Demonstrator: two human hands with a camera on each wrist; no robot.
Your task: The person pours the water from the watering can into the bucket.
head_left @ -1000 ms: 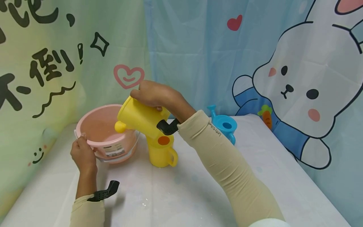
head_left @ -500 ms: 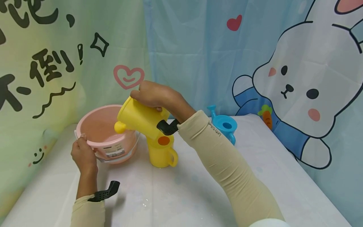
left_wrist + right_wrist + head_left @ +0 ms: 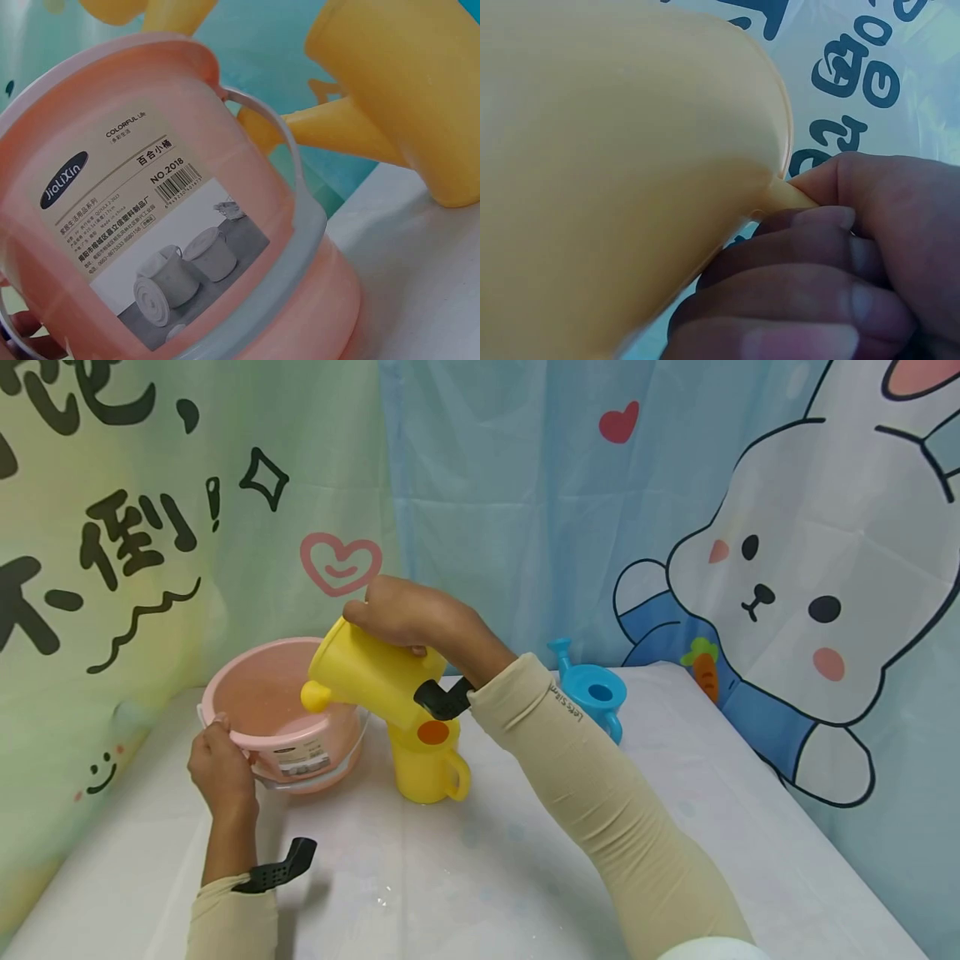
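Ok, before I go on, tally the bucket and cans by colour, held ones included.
Pink: 1, the bucket, held by the left hand
Yellow: 2, the tilted can in the right hand and the standing can
Blue: 1, the watering can
Total: 4

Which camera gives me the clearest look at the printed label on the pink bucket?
The left wrist view: the label fills much of it, with its brand name, number and barcode plain to see. The head view shows it small on the side of the pink bucket, its print too tiny to read. The right wrist view doesn't show it.
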